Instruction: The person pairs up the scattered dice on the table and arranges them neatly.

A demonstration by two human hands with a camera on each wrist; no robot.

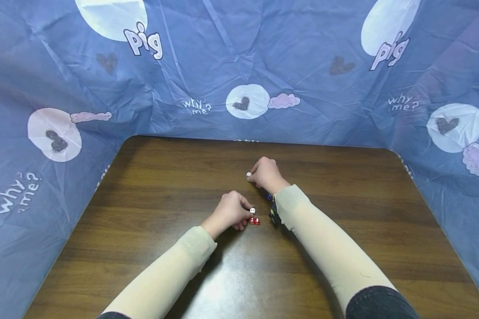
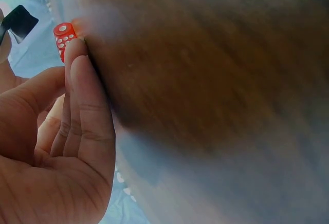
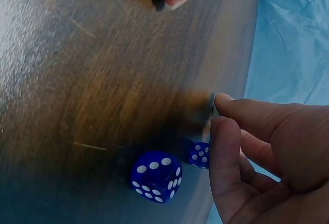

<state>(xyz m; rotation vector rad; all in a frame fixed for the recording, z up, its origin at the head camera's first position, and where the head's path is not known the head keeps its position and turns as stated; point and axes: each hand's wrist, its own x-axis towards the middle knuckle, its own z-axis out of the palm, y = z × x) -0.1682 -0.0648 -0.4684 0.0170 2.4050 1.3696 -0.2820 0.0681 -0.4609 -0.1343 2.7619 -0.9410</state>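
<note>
Head view: on the worktop (image 1: 159, 186), the left hand (image 1: 228, 209) pinches one white die (image 1: 253, 210) between thumb and finger, with two red dice (image 1: 254, 221) at 6 o'clock from it; whether they touch, I cannot tell. At 12 o'clock from that die, the right hand (image 1: 268, 174) pinches a second white die (image 1: 249, 174). The right wrist view shows two blue dice (image 3: 157, 176) near that hand's fingertips, at about 7 o'clock.
</note>
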